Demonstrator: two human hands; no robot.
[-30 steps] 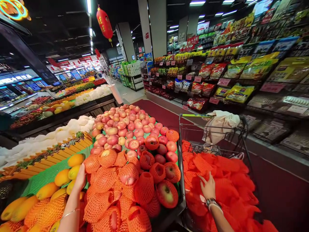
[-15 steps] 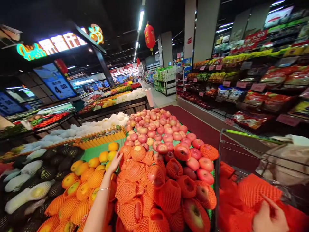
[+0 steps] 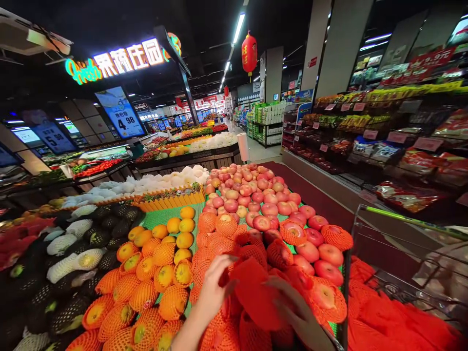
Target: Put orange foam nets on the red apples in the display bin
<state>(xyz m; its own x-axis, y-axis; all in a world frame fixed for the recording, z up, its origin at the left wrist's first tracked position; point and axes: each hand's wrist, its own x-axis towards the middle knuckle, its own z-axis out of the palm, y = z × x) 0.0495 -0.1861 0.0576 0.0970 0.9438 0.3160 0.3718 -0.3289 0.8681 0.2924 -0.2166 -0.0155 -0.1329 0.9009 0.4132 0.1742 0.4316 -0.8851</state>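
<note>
A red foam net sleeve (image 3: 256,291), smeared by motion, is between my two hands above the netted apples. Its left edge is pinched by my left hand (image 3: 215,282), fingers curled and thumb below. On the sleeve's right side lies my right hand (image 3: 294,304), blurred and dark, with its fingers bent against the net. Below and around them sit apples in orange-red foam nets (image 3: 325,295). Behind are bare red apples (image 3: 261,223). To the left rest oranges (image 3: 165,278), several in orange nets.
A shopping cart (image 3: 413,219) with a green handle stands at the right, beside a heap of red foam nets (image 3: 387,312). Dark avocados (image 3: 69,292) lie far left. A small yellow fence (image 3: 171,200) divides the display. Snack shelves (image 3: 369,131) line the aisle.
My right hand has come left from the red nets by the cart with a sleeve. My left hand has moved right and nearer from the fruit to meet it. The view has shifted left.
</note>
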